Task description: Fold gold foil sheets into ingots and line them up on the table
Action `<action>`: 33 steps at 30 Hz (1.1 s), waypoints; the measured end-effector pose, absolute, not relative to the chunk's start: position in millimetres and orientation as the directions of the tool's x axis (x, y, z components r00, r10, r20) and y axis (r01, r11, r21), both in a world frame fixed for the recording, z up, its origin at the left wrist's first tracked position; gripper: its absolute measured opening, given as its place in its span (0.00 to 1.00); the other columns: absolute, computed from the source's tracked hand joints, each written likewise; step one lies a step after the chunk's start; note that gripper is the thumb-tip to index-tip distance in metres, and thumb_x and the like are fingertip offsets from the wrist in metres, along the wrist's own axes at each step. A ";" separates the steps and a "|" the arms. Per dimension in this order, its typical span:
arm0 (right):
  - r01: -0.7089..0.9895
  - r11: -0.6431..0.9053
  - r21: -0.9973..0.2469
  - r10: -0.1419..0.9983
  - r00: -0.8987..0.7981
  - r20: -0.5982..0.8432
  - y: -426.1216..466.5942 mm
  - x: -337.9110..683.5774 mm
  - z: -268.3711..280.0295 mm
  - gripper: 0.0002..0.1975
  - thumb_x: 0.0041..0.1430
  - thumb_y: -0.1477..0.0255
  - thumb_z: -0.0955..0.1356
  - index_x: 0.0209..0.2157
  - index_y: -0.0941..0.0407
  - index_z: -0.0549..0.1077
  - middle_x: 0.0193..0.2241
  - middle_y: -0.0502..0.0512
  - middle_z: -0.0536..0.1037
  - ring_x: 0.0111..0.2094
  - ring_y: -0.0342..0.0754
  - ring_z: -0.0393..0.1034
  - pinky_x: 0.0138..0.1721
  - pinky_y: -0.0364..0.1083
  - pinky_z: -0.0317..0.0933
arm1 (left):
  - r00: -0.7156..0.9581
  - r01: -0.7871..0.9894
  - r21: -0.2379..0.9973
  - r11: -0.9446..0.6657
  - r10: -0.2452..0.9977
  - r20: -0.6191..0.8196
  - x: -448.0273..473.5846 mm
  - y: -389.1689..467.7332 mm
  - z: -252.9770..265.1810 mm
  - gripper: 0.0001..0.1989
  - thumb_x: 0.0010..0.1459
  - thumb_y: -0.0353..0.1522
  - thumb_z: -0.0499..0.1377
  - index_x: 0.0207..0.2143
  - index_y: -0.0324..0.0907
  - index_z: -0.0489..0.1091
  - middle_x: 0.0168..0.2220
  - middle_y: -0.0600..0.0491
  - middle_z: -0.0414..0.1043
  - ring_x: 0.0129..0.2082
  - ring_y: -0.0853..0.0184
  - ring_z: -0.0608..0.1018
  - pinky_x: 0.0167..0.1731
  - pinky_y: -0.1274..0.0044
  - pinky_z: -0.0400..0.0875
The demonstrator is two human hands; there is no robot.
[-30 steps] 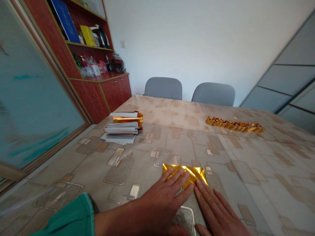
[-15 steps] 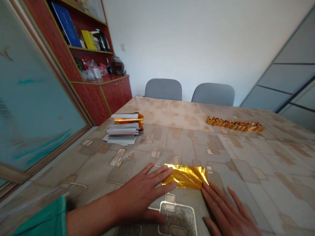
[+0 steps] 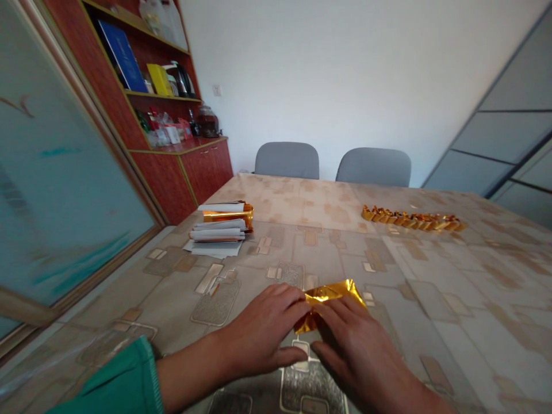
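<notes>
A sheet of shiny gold foil paper lies on the patterned tablecloth in front of me, tilted and partly covered by my fingers. The curled fingers of my left hand press together on its left end, with the thumb lower and apart. My right hand reaches over the near edge, its bent fingers holding the middle of the foil down and its thumb close to the left one. Both sets of fingertips meet near the foil's left half. What lies under them is hidden.
A stack of white-backed and gold papers lies at the table's left. A row of folded gold paper pieces lies at the far right. Two grey chairs stand beyond the table, and a red-brown cabinet is at left.
My right hand has moved left and forward from the foil's right corner onto its middle. My left fingers have curled from lying flat. The foil is now tilted, its right end raised.
</notes>
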State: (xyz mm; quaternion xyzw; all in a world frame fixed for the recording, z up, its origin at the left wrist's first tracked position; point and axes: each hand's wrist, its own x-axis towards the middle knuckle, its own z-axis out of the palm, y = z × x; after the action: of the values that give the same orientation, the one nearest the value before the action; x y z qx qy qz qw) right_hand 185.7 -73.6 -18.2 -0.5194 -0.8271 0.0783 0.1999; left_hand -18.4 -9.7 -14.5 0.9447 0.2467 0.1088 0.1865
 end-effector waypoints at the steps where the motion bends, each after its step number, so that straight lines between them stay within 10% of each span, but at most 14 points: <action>1: 0.840 0.437 -0.323 0.897 -0.378 0.231 -68.6 182.7 -18.4 0.15 0.53 0.78 0.71 0.43 0.53 0.75 0.40 0.54 0.80 0.42 0.56 0.73 0.43 0.54 0.69 | 0.838 0.451 0.411 -0.792 0.535 0.112 -16.2 -8.6 -14.7 0.24 0.55 0.40 0.65 0.52 0.43 0.67 0.49 0.47 0.71 0.48 0.55 0.72 0.49 0.65 0.67; 18: 0.836 0.538 -0.112 0.806 -0.470 0.360 -56.1 200.0 -39.2 0.06 0.57 0.79 0.68 0.33 0.54 0.72 0.32 0.54 0.77 0.33 0.54 0.70 0.34 0.50 0.64 | 0.858 0.410 0.288 -0.866 0.473 0.201 -16.8 -1.0 -26.9 0.09 0.60 0.36 0.59 0.41 0.42 0.70 0.44 0.48 0.75 0.42 0.59 0.74 0.43 0.69 0.69; 33: 0.822 0.428 -0.375 0.880 -0.285 0.380 -53.2 192.5 -48.3 0.10 0.65 0.76 0.61 0.30 0.53 0.70 0.29 0.54 0.75 0.31 0.52 0.69 0.32 0.48 0.58 | 0.659 0.555 0.532 -0.639 0.729 0.188 -15.5 14.1 -37.7 0.04 0.64 0.32 0.60 0.36 0.41 0.72 0.42 0.51 0.71 0.45 0.61 0.72 0.44 0.71 0.65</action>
State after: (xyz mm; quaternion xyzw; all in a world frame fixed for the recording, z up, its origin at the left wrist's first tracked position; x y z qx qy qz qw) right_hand 192.5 -53.2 -48.3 -0.5319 -0.7999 0.0531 0.2728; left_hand -15.5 14.1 -37.7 0.8837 0.3633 0.1968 0.2201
